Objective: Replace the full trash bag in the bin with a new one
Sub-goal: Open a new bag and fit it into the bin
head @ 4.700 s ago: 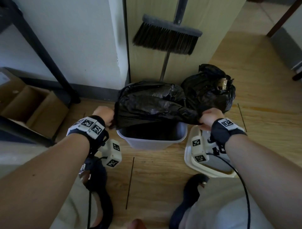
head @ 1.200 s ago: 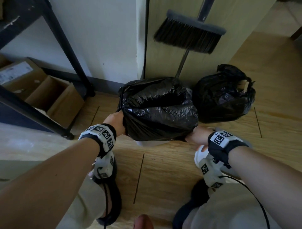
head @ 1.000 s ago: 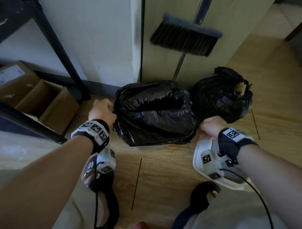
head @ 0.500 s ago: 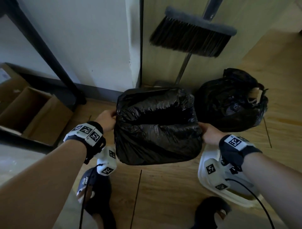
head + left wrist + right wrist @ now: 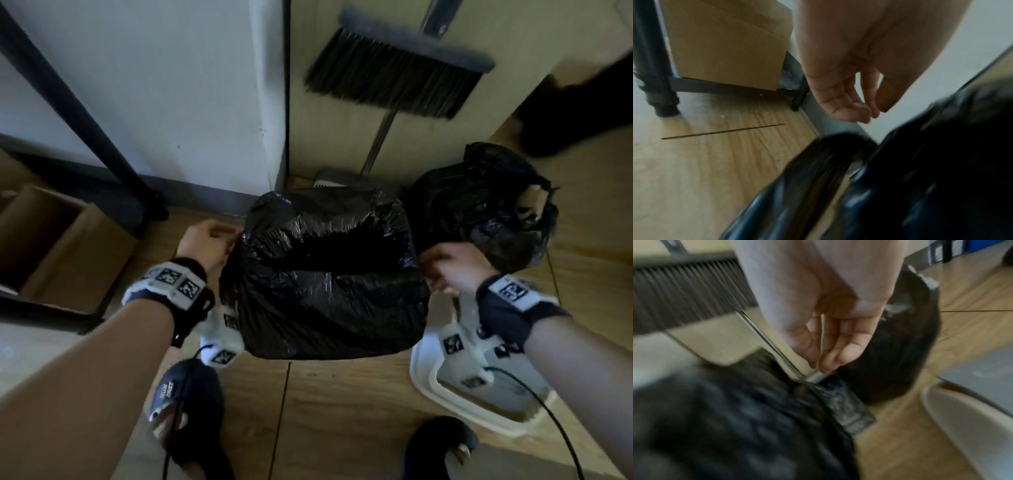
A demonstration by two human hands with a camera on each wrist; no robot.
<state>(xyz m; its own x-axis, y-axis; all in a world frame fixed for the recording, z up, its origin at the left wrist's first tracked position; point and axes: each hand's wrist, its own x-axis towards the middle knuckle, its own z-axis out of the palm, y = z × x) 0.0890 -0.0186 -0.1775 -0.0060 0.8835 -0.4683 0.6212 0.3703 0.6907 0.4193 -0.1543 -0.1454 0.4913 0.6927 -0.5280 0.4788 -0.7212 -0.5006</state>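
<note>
Both hands have released the new liner's edge, now pulled down over the bin. Left hand (image 5: 205, 245) and right hand (image 5: 452, 265): fingers loosely curled, holding nothing. New black bag (image 5: 325, 274) covers the bin; lid (image 5: 428, 377) off beside it; full tied bag (image 5: 479, 205) beyond, not yet removed.

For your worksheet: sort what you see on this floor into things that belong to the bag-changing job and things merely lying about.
Belonging to the job:
- new black bag draped over the bin
- full tied bag
- white bin lid
- left hand
- right hand

Lying about:
- broom
- cardboard box
- black frame leg
</note>
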